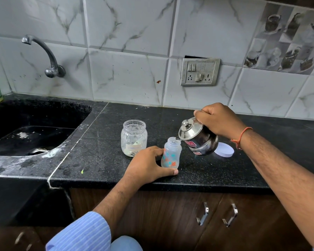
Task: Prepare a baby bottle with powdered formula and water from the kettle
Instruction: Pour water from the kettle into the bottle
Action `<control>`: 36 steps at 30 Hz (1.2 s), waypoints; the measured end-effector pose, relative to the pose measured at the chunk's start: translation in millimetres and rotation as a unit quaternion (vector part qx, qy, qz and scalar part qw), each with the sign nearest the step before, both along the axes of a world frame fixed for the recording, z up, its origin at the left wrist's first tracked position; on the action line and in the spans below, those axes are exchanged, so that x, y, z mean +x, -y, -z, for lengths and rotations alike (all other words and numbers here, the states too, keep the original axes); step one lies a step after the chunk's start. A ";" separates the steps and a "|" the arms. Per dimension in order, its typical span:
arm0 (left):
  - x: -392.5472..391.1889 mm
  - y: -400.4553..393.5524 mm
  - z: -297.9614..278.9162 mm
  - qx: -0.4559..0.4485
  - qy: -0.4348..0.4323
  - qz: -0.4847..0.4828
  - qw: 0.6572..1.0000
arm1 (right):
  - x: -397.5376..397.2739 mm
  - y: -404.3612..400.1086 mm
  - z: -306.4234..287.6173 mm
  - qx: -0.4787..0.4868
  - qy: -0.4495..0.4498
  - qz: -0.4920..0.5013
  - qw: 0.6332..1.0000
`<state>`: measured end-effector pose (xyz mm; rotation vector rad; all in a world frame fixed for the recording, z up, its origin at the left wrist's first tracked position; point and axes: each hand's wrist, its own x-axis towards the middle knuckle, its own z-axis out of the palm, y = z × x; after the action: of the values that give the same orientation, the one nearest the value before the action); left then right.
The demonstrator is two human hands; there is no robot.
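- Our left hand [149, 164] steadies the baby bottle [171, 153] on the black counter [101, 142], fingers curled round its lower body, thumb along the base.
- Our right hand [217, 120] grips the steel kettle [198, 137] from above, tilted so its spout meets the bottle's open mouth.
- The bottle stands upright near the counter's front edge.
- A clear formula jar [134, 137], lidless with a little powder at the bottom, stands just beside our left hand.
- A white lid [224, 149] lies behind the kettle.

Black speckled countertop [107, 142]; shiny steel kettle [198, 136] with red stickers; translucent baby bottle [171, 153] printed orange and teal; white lid [225, 150]; grey-veined white tiles [127, 69]; blue striped sleeve [83, 232]; orange wrist thread [240, 137].
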<state>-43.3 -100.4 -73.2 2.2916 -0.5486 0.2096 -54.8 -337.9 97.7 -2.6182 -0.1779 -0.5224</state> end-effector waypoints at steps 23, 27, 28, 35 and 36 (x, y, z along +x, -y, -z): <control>-1.3 -0.1 -1.7 0.003 -0.005 -0.005 1.000 | -2.3 -3.0 -5.4 -0.033 -0.007 0.005 0.999; -3.1 0.3 -3.2 0.004 -0.005 -0.004 1.000 | -3.0 -4.5 -6.7 -0.039 -0.008 0.006 0.999; -3.2 0.3 -3.2 0.005 -0.003 -0.004 1.000 | -3.2 -4.7 -6.9 -0.039 -0.008 0.006 0.999; -3.2 0.2 -3.3 0.006 -0.004 -0.007 1.000 | -2.9 -4.6 -7.1 -0.043 -0.006 0.007 0.999; -3.2 0.4 -3.3 0.007 -0.005 -0.007 1.000 | -2.7 -4.4 -6.8 -0.043 -0.006 0.006 0.999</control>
<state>-46.5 -100.8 -69.9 2.3084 -0.5307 0.2022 -57.5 -333.5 104.5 -2.7070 -0.1838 -0.5151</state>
